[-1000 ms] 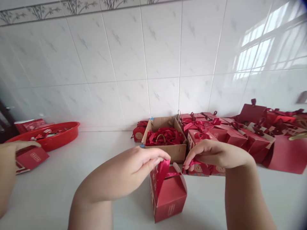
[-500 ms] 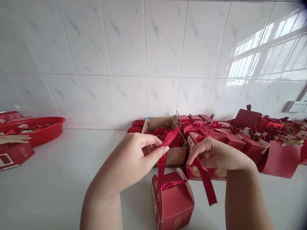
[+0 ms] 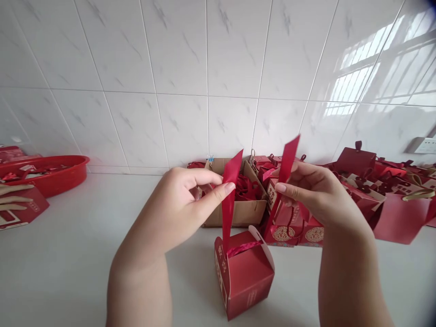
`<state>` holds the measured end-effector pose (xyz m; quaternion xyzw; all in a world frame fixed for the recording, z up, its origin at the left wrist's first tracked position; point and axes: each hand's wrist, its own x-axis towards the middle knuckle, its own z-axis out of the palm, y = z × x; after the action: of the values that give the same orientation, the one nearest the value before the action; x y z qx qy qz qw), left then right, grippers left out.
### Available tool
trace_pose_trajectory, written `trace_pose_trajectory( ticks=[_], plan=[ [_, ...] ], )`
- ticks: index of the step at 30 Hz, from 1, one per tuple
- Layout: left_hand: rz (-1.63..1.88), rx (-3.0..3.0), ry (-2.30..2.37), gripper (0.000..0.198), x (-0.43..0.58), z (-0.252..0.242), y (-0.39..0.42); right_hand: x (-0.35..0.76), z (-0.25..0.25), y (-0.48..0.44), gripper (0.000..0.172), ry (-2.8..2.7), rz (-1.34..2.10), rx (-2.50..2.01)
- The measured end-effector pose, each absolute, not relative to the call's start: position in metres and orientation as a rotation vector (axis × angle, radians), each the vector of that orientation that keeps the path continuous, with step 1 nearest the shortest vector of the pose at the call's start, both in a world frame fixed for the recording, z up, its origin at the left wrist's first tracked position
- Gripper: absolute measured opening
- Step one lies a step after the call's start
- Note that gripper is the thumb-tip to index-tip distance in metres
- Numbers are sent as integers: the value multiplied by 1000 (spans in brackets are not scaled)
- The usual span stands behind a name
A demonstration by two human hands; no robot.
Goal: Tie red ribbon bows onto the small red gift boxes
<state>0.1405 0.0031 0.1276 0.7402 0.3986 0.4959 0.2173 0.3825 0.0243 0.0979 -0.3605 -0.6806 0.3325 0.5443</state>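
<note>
A small red gift box (image 3: 250, 277) stands on the white counter (image 3: 75, 263) in front of me. A red ribbon (image 3: 229, 204) runs through its top, and both ends are pulled upward. My left hand (image 3: 180, 204) pinches the left end between thumb and forefinger. My right hand (image 3: 315, 193) pinches the right end, which sticks up above the fingers. Both hands hover just above and behind the box.
An open cardboard box (image 3: 238, 211) of red ribbons sits by the tiled wall. Several finished red gift boxes (image 3: 361, 190) crowd the right. At far left, another person's fingers (image 3: 13, 195) rest on a red box near a red tray (image 3: 51, 170).
Both hands have lifted the ribbon ends from beside the box to upright above it. The right end, which hung down, now points up.
</note>
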Motion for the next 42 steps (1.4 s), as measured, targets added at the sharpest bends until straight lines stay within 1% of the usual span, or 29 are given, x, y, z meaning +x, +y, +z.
trace_pose_trajectory(
  ticks=[2, 7, 12, 15, 20, 26, 29, 35, 38, 42],
  plan=[
    [1404, 2076, 1152, 25, 143, 128, 3, 380, 98, 24, 26, -1556, 767, -827],
    [1479, 2034, 1161, 28, 147, 128, 4, 376, 100, 25, 16, -1451, 714, -763],
    [1462, 2040, 1196, 31, 151, 129, 4, 377, 99, 26, 17, -1412, 669, -773],
    [1453, 2023, 1214, 29, 151, 129, 7, 377, 100, 26, 15, -1416, 672, -787],
    [1361, 1975, 1166, 24, 148, 125, 17, 377, 100, 25, 14, -1408, 680, -773],
    [1236, 1760, 910, 23, 151, 122, 26, 375, 101, 24, 13, -1399, 657, -819],
    [1228, 1773, 951, 27, 151, 120, 26, 373, 103, 23, 12, -1399, 655, -810],
    [1062, 1993, 1088, 20, 152, 118, 24, 372, 105, 21, 10, -1388, 684, -809],
    [1003, 2042, 1150, 26, 153, 118, 26, 373, 103, 22, 10, -1392, 720, -791],
    [1024, 2059, 1118, 32, 154, 118, 30, 373, 101, 25, 12, -1392, 725, -750]
  ],
)
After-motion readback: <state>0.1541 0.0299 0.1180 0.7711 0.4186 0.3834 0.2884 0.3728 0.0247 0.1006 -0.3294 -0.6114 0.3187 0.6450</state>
